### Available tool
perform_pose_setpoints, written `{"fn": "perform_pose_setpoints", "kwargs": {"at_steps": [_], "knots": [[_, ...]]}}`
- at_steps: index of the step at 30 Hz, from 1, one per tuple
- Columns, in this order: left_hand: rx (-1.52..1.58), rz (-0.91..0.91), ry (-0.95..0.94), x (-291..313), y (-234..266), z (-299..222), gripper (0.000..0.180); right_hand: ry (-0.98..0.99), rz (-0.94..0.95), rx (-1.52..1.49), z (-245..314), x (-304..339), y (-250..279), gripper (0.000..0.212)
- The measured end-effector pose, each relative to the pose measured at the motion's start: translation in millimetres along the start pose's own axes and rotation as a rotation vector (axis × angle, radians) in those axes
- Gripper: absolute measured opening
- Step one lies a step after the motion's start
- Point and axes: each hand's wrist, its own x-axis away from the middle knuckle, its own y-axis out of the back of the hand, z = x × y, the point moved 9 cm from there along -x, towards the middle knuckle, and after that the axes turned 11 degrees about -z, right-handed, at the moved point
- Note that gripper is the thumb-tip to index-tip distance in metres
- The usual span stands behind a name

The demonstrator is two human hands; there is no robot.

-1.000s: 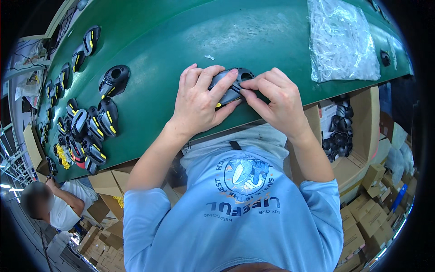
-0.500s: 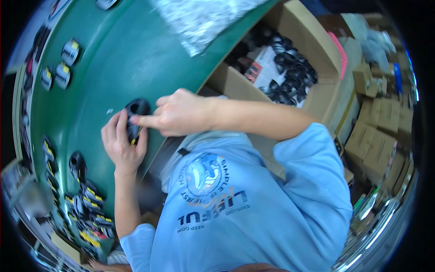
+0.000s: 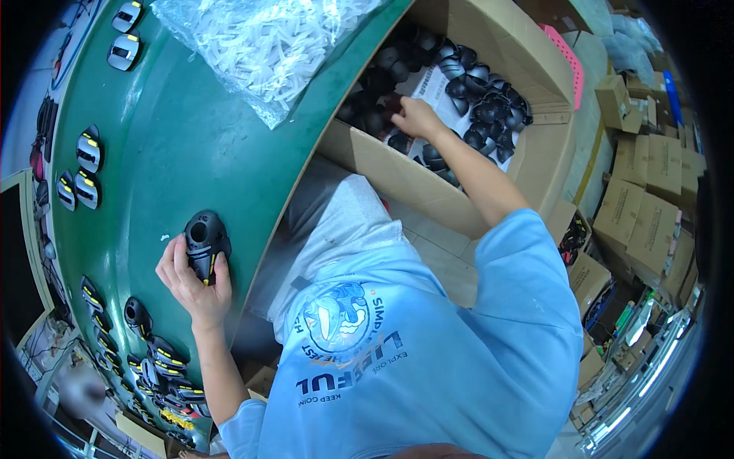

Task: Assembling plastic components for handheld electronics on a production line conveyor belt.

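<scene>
Black and apparently rigid plastic, the shell (image 3: 205, 249) lies at nine o'clock on the green table (image 3: 160, 145), pinched at its sides by the left hand (image 3: 197, 291); probably light, smoothly slippery, best held by those flanks. At one o'clock, the right hand (image 3: 418, 117) dips into a carton (image 3: 390, 172) of curved pieces (image 3: 493, 115), fingers bent, grip unclear.

I'm in an assembly workshop: smooth green bench (image 3: 176, 138) at ten o'clock, curved black plastic shells (image 3: 474, 84) heaped at one, stacked brown cardboard cartons (image 3: 657, 168) at three.
</scene>
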Motion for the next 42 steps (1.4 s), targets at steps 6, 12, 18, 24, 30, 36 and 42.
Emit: {"fn": "perform_pose_setpoints", "kwargs": {"at_steps": [6, 12, 18, 24, 30, 36, 42], "knots": [[0.016, 0.004, 0.032, -3, -2, -2, 0.068, -0.118, -0.22, -0.241, -22, 6, 54, 0.035], [0.051, -0.021, 0.017, -6, 2, 0, 0.068, 0.135, -0.587, -0.115, 22, 46, 167, 0.02], [0.046, -0.017, 0.084, -3, 10, -1, 0.071, 0.432, -0.671, -0.798, 180, 77, 190, 0.022], [0.108, -0.062, 0.1, -17, 4, -9, 0.069, 1.193, -0.754, -0.59, 378, 113, 171, 0.029], [0.14, -0.106, 0.146, -9, 11, 0, 0.068, 1.284, -0.282, -0.461, 427, 113, 106, 0.023], [0.18, -0.112, 0.147, -8, 12, 4, 0.077, 0.951, 0.207, -0.561, 424, 89, 88, 0.044], [0.271, -0.135, 0.177, -5, 9, 12, 0.089, 1.192, 0.16, -0.353, 445, 89, 98, 0.053]]}}
